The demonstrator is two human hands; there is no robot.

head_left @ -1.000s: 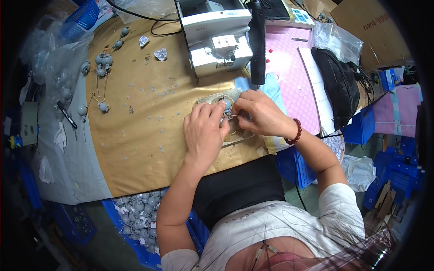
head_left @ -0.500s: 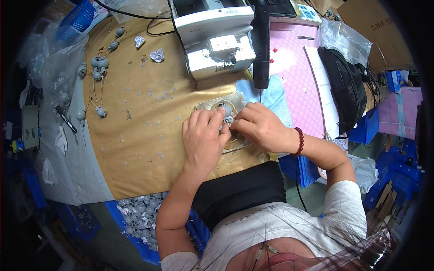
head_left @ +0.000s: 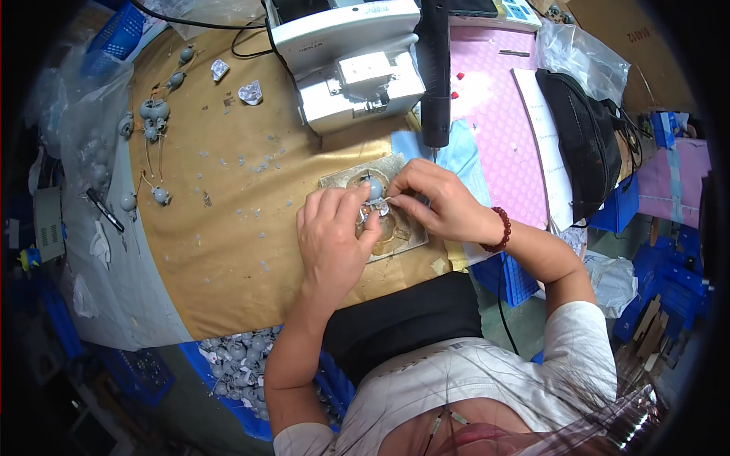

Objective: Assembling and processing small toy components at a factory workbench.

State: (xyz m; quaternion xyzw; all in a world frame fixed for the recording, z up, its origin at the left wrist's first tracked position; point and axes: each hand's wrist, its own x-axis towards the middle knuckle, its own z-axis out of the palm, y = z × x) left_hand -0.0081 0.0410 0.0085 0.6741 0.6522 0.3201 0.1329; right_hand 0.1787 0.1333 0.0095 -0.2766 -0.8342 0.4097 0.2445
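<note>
A round grey part (head_left: pixel 372 188) with small white and metal pieces on its near side sits over a square tan block (head_left: pixel 413 237) with a rounded hollow. My left hand (head_left: pixel 333 239) is closed on this part from the left, its fingertips and thumb on either side of the small pieces. From the right, my right hand (head_left: pixel 445 204) pinches thumb and forefinger together at the part's near edge. A thin pale strand shows by that pinch, but what exactly the fingers hold is too small to tell. Just beyond the block hangs a black electric screwdriver (head_left: pixel 435 83), its bit pointing down.
A white machine (head_left: pixel 357 76) stands beyond the block, with a blue cloth (head_left: pixel 460 152) beside it. Several grey round parts with wires (head_left: pixel 154 110) lie on the left. A black pouch (head_left: pixel 578 137) is at right. Below the table edge, a blue bin (head_left: pixel 262 425) holds many grey parts.
The view has shifted slightly. My right hand's fingers have drawn back a little and now pinch at the part's edge, leaving more of the part and block visible. My left hand still holds the part.
</note>
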